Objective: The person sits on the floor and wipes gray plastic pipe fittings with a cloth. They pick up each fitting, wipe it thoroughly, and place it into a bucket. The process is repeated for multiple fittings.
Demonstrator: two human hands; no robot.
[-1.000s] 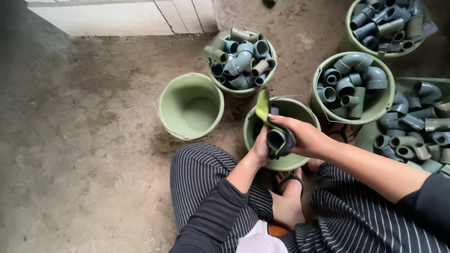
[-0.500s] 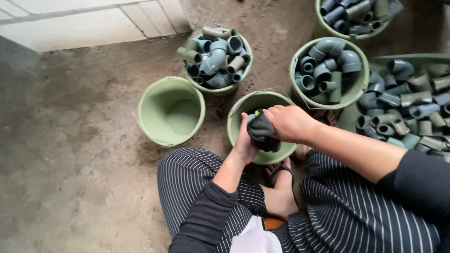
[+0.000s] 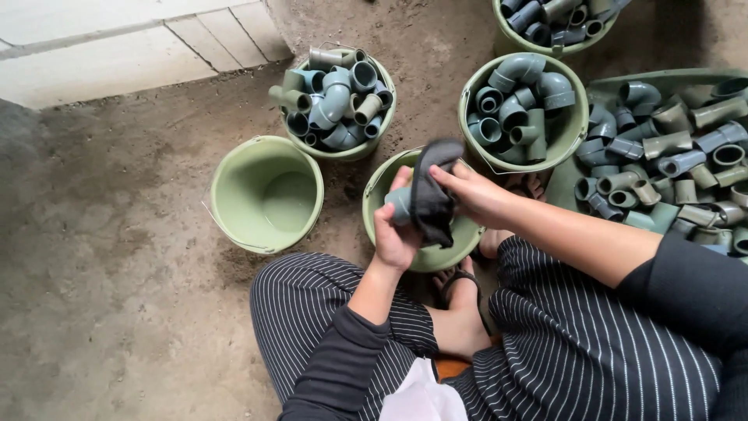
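My left hand (image 3: 394, 238) grips a grey-blue pipe fitting (image 3: 399, 204) over a green bucket (image 3: 379, 187) between my knees. My right hand (image 3: 475, 195) presses a dark cloth (image 3: 432, 195) around that fitting, so most of the fitting is hidden. I sit with striped trousers, and my bare feet (image 3: 456, 323) rest just below the bucket.
An empty green bucket (image 3: 266, 193) stands to the left. Two buckets (image 3: 336, 101) (image 3: 523, 109) hold several grey pipe elbows, another bucket (image 3: 553, 19) sits at the top edge. A green tray (image 3: 670, 156) at right is piled with fittings. Pale paving (image 3: 117, 47) borders the dirt floor.
The dark cloth has come up and wrapped over the fitting. Both hands stay above the middle bucket while the view has shifted slightly.
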